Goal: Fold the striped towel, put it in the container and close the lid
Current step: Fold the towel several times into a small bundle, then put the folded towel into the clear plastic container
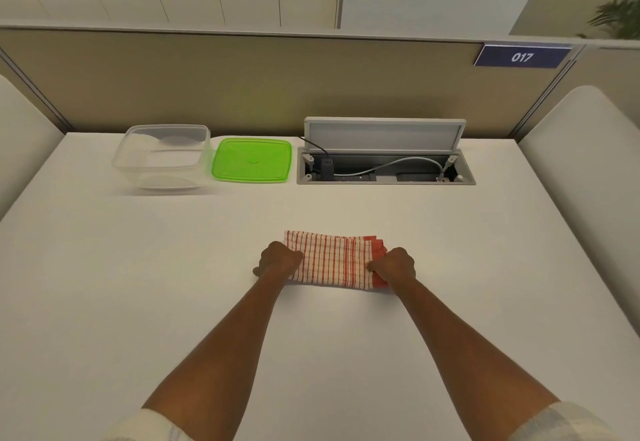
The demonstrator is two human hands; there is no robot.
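The striped towel point(334, 260), white with red stripes, lies folded into a small rectangle in the middle of the white table. My left hand point(278, 261) grips its left end and my right hand point(393, 264) grips its right end, fingers curled on the cloth. The clear plastic container point(162, 156) stands open and empty at the back left. Its green lid point(252, 161) lies flat on the table just to the right of it.
An open cable hatch point(384, 163) with its flap raised and plugs and a cable inside sits at the back right. A beige partition point(242, 87) runs behind the table. Padded white panels flank both sides.
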